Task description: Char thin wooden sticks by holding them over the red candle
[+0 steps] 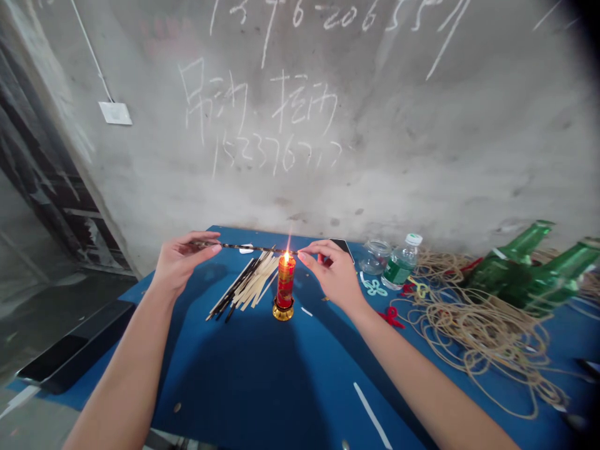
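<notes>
A thin dark stick runs level between my two hands, just behind or at the flame of a lit red candle in a gold holder. My left hand pinches the stick's left end between thumb and fingers. At its right end, close beside the flame, my right hand grips with thumb and fingertips. Below the stick lies a fanned bundle of pale sticks, with several black sticks along its left side.
Right of the candle are a glass jar, a small plastic bottle, tangled cord and green glass bottles. A dark phone-like device sits at the left edge of the blue tabletop. The grey wall rises behind.
</notes>
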A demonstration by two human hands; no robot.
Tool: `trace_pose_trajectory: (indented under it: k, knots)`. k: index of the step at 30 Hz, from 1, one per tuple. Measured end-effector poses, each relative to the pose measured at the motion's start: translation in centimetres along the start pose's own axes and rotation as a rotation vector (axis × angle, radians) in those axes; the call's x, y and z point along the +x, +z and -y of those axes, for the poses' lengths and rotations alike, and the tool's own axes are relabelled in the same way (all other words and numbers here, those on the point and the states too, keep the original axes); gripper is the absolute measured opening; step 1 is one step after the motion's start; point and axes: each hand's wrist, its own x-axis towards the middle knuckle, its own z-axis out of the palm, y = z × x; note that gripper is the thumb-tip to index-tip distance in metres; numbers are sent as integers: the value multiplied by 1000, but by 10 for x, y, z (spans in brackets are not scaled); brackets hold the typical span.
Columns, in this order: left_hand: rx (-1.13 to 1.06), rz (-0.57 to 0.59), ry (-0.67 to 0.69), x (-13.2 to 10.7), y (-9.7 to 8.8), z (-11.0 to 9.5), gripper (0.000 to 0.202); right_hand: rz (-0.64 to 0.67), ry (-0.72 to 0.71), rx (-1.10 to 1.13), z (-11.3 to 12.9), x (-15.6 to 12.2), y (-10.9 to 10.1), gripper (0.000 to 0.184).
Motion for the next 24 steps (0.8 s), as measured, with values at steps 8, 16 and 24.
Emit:
trace_pose_trajectory:
  k: [8,16,24]
  knots:
    - [-33,-43,7,3,-3,4,34,-2,-7,4,1,7,6,20]
    - [-16,-4,-16,4,-7,7,34,3,-1,10,-3,8,7,20]
    - [-34,32,-32,2,-9,6,38,7,3,15,-5,7,5,17]
